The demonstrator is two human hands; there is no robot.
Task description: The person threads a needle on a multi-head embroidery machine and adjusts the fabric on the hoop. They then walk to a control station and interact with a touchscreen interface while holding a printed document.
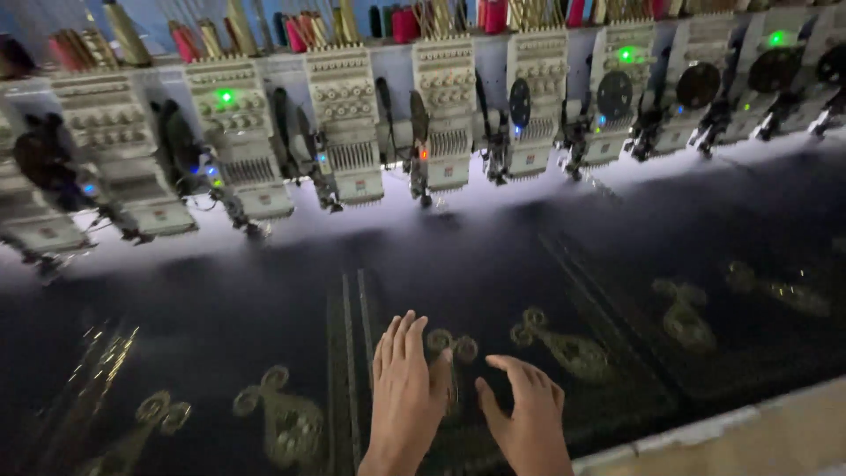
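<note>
Here both hands (467, 405) press black cloth (493, 256) below embroidery heads (344, 123).

gold motif (451, 370) partly hidden under hands, wrists cut off, spools (291, 31) perhaps blurred

The one camera sits on the head, looks down and forward over the dark fabric (493, 264), near the hands.

Left hand (405, 397), right hand (529, 419) flat on black embroidered fabric (493, 264)
</note>
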